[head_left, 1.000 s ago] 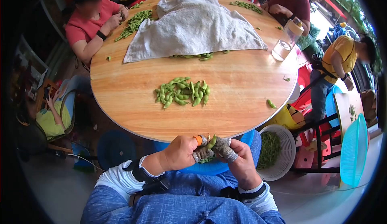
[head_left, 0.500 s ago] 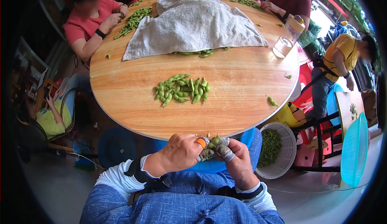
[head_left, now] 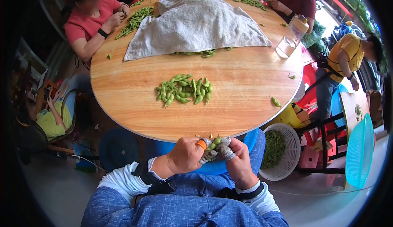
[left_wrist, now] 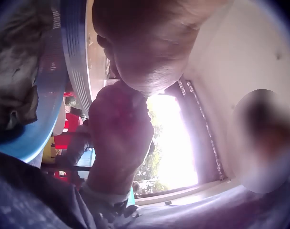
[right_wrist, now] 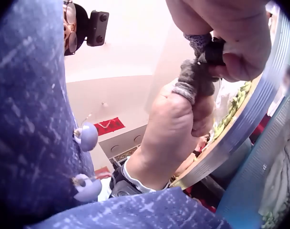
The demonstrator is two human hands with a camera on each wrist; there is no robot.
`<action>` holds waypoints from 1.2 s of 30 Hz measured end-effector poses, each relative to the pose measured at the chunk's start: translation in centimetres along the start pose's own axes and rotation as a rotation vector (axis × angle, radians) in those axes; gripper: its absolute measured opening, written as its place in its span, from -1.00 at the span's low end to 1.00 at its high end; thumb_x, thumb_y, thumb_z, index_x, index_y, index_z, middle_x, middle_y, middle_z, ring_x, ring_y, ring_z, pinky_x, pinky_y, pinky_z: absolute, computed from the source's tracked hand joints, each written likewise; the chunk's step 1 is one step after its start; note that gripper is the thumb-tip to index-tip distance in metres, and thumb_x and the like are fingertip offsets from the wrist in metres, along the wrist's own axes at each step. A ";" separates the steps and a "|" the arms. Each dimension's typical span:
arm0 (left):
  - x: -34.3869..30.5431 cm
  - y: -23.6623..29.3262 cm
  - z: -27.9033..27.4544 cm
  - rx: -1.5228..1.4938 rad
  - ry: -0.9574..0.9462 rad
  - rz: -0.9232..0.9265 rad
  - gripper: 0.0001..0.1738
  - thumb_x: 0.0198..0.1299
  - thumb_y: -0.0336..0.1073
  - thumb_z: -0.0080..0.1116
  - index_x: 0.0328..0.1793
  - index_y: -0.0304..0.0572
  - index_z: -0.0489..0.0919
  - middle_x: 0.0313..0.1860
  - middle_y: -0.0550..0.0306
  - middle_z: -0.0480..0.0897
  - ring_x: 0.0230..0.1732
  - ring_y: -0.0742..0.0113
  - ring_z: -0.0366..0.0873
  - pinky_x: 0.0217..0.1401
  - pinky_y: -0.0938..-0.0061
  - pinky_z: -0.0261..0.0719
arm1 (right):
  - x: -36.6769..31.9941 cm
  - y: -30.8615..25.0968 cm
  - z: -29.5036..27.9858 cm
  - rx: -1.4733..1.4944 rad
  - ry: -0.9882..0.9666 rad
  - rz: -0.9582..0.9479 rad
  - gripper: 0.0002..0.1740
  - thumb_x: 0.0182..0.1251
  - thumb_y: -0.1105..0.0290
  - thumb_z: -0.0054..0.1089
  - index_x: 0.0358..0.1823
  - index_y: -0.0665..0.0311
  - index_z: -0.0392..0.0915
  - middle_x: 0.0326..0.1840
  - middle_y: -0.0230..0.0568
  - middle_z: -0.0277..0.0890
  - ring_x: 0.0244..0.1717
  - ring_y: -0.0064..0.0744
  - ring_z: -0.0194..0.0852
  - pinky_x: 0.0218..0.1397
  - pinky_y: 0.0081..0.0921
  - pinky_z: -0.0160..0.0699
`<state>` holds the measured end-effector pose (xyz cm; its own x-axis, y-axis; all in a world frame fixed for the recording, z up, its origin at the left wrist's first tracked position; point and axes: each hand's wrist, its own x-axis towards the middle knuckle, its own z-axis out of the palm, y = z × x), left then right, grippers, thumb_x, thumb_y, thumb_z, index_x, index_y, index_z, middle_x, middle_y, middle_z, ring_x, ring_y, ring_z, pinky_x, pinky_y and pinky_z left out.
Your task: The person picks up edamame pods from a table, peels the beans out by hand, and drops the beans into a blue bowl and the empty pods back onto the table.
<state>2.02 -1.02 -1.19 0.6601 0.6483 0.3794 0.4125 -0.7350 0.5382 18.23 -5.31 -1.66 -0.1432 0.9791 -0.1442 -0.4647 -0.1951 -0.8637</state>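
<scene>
Round wood bench (head_left: 123,92) w/ a loose pile of green pods (head_left: 183,88) in the middle, and a big grey cloth (head_left: 196,22) behind it covering more. Clear jar (head_left: 291,37) at the right edge. White basket (head_left: 295,143) of pods on the floor, turquoise basket (head_left: 360,153) further right.

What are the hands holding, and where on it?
A green pod, pinched at its lower end by the left hand and right hand together; its tip pokes up.

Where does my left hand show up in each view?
Head: left hand bottom centre, pinching a pod with the right hand.
Left wrist: left hand top centre.
Right wrist: left hand mid-frame.
Shared landmark: right hand, meeting it in every view.
</scene>
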 end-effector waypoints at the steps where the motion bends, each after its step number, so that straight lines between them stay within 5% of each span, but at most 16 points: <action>1: 0.2 -0.1 0.4 -0.153 0.059 -0.010 -0.84 -0.06 -0.45 -0.01 -0.31 -0.33 0.45 -0.55 -0.03 0.48 -0.56 0.18 0.47 -0.54 0.47 0.44 | 0.1 0.4 -0.2 0.051 -0.030 -0.006 -0.80 0.20 0.51 0.01 -0.16 0.44 0.43 -0.23 -0.33 0.48 -0.22 -0.61 0.39 -0.09 -0.64 0.36; 8: -1.5 -0.8 1.0 -1.403 -0.014 -0.729 -0.82 0.15 -0.39 -0.03 -0.16 -0.30 0.45 -0.45 0.25 0.49 -0.45 0.53 0.40 -0.34 0.64 0.40 | 0.6 1.7 -0.9 0.043 -0.132 -0.161 -0.78 0.21 0.47 0.02 -0.14 0.43 0.43 -0.20 -0.33 0.48 -0.18 -0.61 0.37 -0.06 -0.64 0.33; 11: -0.8 -0.6 0.8 -1.234 -0.014 -0.753 -0.83 0.15 -0.39 -0.02 -0.16 -0.32 0.46 -0.39 0.30 0.50 -0.36 0.62 0.38 -0.30 0.66 0.40 | 0.6 1.5 -0.9 0.002 -0.102 -0.122 -0.78 0.21 0.46 0.03 -0.14 0.43 0.43 -0.20 -0.34 0.47 -0.18 -0.61 0.37 -0.06 -0.65 0.33; 14: 0.5 0.3 -0.1 -0.930 -0.110 -0.470 -0.86 0.11 -0.48 -0.05 -0.19 -0.33 0.46 -0.38 0.29 0.49 -0.34 0.65 0.34 -0.30 0.68 0.39 | 0.5 0.8 -0.5 -0.082 -0.062 -0.066 -0.78 0.22 0.46 0.03 -0.15 0.43 0.43 -0.23 -0.35 0.48 -0.20 -0.61 0.38 -0.07 -0.65 0.33; 17: 0.8 0.1 -0.4 -0.862 -0.071 -0.315 -0.77 0.19 -0.22 0.01 -0.25 -0.26 0.47 -0.51 0.33 0.44 -0.45 0.61 0.33 -0.46 0.67 0.32 | 0.4 0.6 -0.5 -0.083 -0.096 -0.058 -0.79 0.21 0.47 0.02 -0.15 0.43 0.43 -0.24 -0.35 0.49 -0.22 -0.62 0.38 -0.08 -0.66 0.34; 20: -0.5 -2.1 -0.8 -1.160 -0.339 -0.500 -0.90 0.04 -0.53 -0.05 -0.30 -0.35 0.47 -0.50 0.30 0.49 -0.44 0.60 0.33 -0.38 0.61 0.37 | 0.4 0.7 -0.9 0.036 -0.171 -0.042 -0.80 0.21 0.49 0.02 -0.16 0.43 0.43 -0.25 -0.35 0.49 -0.23 -0.62 0.39 -0.11 -0.67 0.35; 22: 0.0 -1.3 -1.0 -0.988 -0.267 -0.447 -0.90 0.03 -0.52 -0.04 -0.32 -0.35 0.48 -0.54 0.28 0.48 -0.47 0.58 0.33 -0.41 0.60 0.36 | 0.6 1.1 -1.2 0.106 -0.184 -0.002 -0.82 0.21 0.49 0.02 -0.18 0.43 0.43 -0.26 -0.36 0.48 -0.24 -0.63 0.38 -0.13 -0.68 0.35; 26: 0.4 0.1 -0.7 -0.805 -0.102 -0.435 -0.90 0.10 -0.46 -0.09 -0.34 -0.31 0.46 -0.59 0.34 0.41 -0.52 0.61 0.29 -0.47 0.66 0.27 | 0.5 0.7 -0.2 -0.302 -0.054 -0.119 -0.86 0.11 0.58 0.03 -0.27 0.43 0.44 -0.38 -0.32 0.46 -0.33 -0.58 0.36 -0.24 -0.63 0.35; 32: -0.1 -0.1 0.4 -0.766 -0.039 -0.525 -0.73 -0.06 -0.59 -0.21 -0.23 -0.35 0.48 -0.39 0.20 0.51 -0.30 0.47 0.41 -0.18 0.55 0.38 | 0.5 0.1 0.4 -0.675 0.004 -0.354 -0.82 -0.04 0.66 0.02 -0.33 0.42 0.45 -0.50 -0.23 0.41 -0.43 -0.50 0.32 -0.33 -0.58 0.32; 36: -0.3 -0.8 -0.1 -0.761 -0.123 -0.533 -0.79 0.02 -0.53 -0.14 -0.20 -0.35 0.45 -0.35 0.22 0.50 -0.29 0.53 0.39 -0.19 0.61 0.36 | 0.6 1.7 -0.3 -0.439 0.076 -0.235 -0.84 -0.03 0.64 0.03 -0.35 0.43 0.45 -0.52 -0.18 0.41 -0.44 -0.46 0.34 -0.33 -0.57 0.32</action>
<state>1.45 -0.61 -1.59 0.5819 0.8046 -0.1185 0.1869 0.0095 0.9823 17.61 -5.03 -3.39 -0.0069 0.9983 0.0576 -0.0632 0.0570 -0.9964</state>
